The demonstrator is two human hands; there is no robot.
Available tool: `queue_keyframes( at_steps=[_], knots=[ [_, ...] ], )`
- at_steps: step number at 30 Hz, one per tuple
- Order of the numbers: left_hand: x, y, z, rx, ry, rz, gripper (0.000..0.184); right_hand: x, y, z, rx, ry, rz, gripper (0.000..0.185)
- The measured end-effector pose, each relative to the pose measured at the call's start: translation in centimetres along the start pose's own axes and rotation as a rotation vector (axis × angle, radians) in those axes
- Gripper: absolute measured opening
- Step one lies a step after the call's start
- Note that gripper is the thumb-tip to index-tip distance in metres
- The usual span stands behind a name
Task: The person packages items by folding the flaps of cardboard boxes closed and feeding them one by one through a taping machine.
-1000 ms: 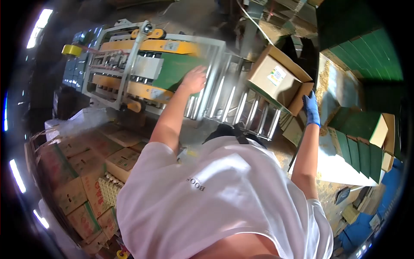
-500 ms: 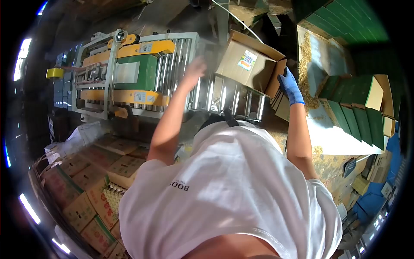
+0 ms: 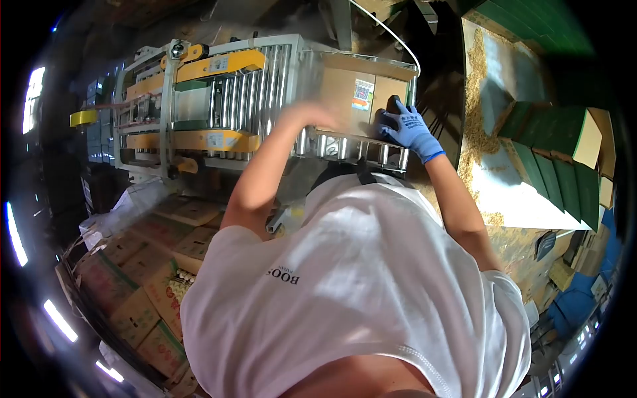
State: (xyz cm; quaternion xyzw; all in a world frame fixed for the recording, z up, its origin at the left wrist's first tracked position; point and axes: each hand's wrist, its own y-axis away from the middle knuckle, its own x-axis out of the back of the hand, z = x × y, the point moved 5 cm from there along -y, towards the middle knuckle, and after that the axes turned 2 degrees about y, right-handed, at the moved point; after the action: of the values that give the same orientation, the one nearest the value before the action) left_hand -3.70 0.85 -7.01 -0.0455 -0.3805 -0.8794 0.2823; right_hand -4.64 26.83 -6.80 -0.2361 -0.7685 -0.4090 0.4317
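A brown cardboard box (image 3: pixel 338 83) with a QR-code label (image 3: pixel 362 94) rests on the roller conveyor in front of me. My right hand (image 3: pixel 411 131) wears a blue and white work glove with dark fingertips. Its fingers are spread over the right part of the box, near the front edge. My left hand (image 3: pixel 310 117) is bare and blurred at the box's left front side; its fingers cannot be made out. Left of the box, a strapping or taping machine (image 3: pixel 174 113) with yellow side guides (image 3: pixel 222 63) stands over the rollers. A green box (image 3: pixel 191 99) is partly hidden inside it.
At right, several green boxes (image 3: pixel 564 179) stand on a white surface (image 3: pixel 531 211) strewn with husk-like bits. More green cartons (image 3: pixel 537 30) are stacked behind. Lower left, printed cardboard cartons (image 3: pixel 136 312) lie close together, with eggs (image 3: pixel 179 285) showing. A white cord (image 3: pixel 391 30) hangs above the conveyor.
The tilted box now lies straighter and flatter on the rollers. My right hand has moved left from its side flap onto it; my left hand has come rightward. The green box has slid left into the machine.
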Motion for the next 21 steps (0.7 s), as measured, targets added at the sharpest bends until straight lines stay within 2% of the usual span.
queue_keyframes(
  at_steps=[2, 3, 4, 6, 7, 8, 9, 10, 11, 12, 14, 16, 17, 18, 20, 21],
  knots=[
    [0.0, 3.4, 7.4, 0.068, -0.355, -0.02, 0.076, -0.3, -0.1, 1.0, 0.044, -0.134, -0.05, 0.062],
    [-0.9, 1.4, 5.6, 0.069, -0.404, -0.025, 0.078, -0.2, -0.1, 1.5, 0.068, -0.198, -0.072, 0.063],
    [-0.4, 1.4, 6.0, 0.097, -0.391, 0.003, 0.078, -0.4, -0.3, 2.4, 0.094, -0.26, -0.091, 0.064],
    [0.9, 1.6, 6.9, 0.148, -0.369, 0.063, 0.078, -0.4, -1.0, 3.9, 0.011, -0.488, -0.064, 0.072],
    [1.6, 1.7, 7.7, 0.193, -0.277, 0.135, 0.067, 0.8, -0.9, 3.9, -0.027, -0.605, -0.075, 0.074],
    [1.7, 0.8, 7.1, 0.134, -0.372, 0.319, 0.062, 2.2, -1.1, 4.0, -0.06, -0.719, -0.088, 0.076],
    [0.9, -0.8, 4.9, 0.081, -0.46, 0.513, 0.057, 7.3, 0.4, 2.0, -0.071, -0.385, 0.174, 0.075],
    [-0.1, -1.8, 2.9, 0.043, -0.544, 0.713, 0.052, 10.2, 0.6, 0.9, -0.012, -0.402, 0.254, 0.077],
    [-1.6, -2.3, 2.3, -0.02, -0.606, 0.873, 0.041, 13.2, 0.4, -0.6, 0.015, -0.183, 0.448, 0.081],
    [-2.8, -1.9, 2.3, -0.002, -0.575, 0.93, 0.041, 14.9, 0.3, -2.1, 0.035, 0.029, 0.646, 0.086],
    [-4.4, 0.4, 4.4, -0.112, -0.538, 1.234, 0.03, 13.8, -3.3, -1.8, 0.023, 0.265, 0.666, 0.101],
    [-6.1, 0.3, 4.8, -0.088, -0.469, 1.302, 0.026, 9.7, -5.9, -1.5, -0.054, 0.139, 0.231, 0.104],
    [-6.7, -0.2, 4.3, -0.104, -0.521, 1.275, 0.028, 8.5, -5.0, -2.6, -0.05, 0.319, 0.308, 0.101],
    [-7.0, -0.6, 3.9, -0.133, -0.46, 1.138, 0.028, 6.8, -4.2, -3.5, 0.001, 0.202, 0.121, 0.102],
    [-7.7, 0.2, 2.4, -0.18, -0.329, 0.875, 0.029, 1.9, -1.4, -4.6, 0.167, 0.282, 0.29, 0.104],
    [-7.7, 1.2, 2.0, -0.142, -0.392, 0.809, 0.041, 0.4, -1.6, -4.3, 0.17, 0.215, 0.323, 0.106]
  ],
)
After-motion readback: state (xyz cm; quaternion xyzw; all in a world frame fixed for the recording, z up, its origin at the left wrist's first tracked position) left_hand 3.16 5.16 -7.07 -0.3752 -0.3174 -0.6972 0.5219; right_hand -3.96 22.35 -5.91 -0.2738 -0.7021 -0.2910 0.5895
